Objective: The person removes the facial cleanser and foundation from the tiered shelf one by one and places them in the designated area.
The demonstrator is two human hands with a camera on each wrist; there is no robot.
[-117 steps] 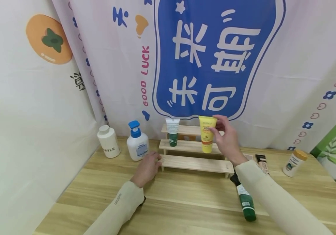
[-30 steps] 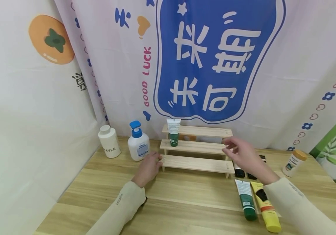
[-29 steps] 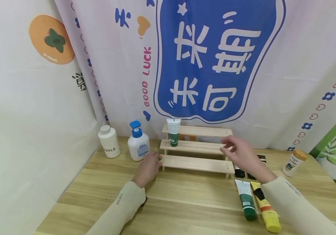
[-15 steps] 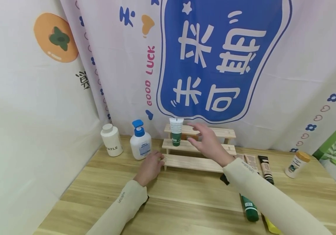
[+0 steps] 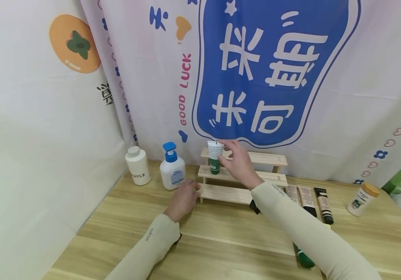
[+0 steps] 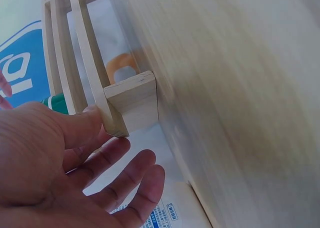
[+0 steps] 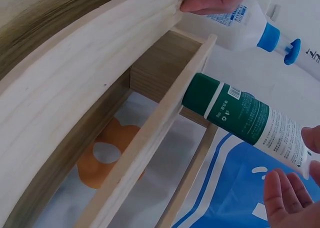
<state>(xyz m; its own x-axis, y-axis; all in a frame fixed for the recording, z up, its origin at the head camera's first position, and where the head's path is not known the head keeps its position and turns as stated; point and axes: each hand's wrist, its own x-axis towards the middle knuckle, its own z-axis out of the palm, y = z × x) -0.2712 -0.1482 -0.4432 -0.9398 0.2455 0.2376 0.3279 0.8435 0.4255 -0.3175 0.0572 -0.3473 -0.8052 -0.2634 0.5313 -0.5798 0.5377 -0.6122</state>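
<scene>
A three-step wooden rack point(image 5: 228, 193) stands at the back of the table. One green and white tube point(image 5: 215, 160) stands cap down on its middle step. My right hand point(image 5: 224, 151) reaches to the tube's upper end. In the right wrist view the thumb touches that tube point(image 7: 235, 113) and the straight fingers point(image 7: 280, 190) lie just off its other side. My left hand point(image 5: 186, 192) rests on the table at the rack's left end. Its thumb presses the lowest step point(image 6: 130, 103) and its fingers point(image 6: 135, 175) are spread straight.
A white pump bottle point(image 5: 172, 173) with a blue head and a white jar point(image 5: 138, 166) stand left of the rack. Three slim tubes point(image 5: 305, 194) lie to its right, and a green tube point(image 5: 303, 258) lies under my right forearm. An orange-lidded bottle point(image 5: 363, 199) stands far right.
The yellow tube left the rack and was laid by the green tube on the table. My right hand then swept left from the rack's right end to the standing tube. The left hand stayed.
</scene>
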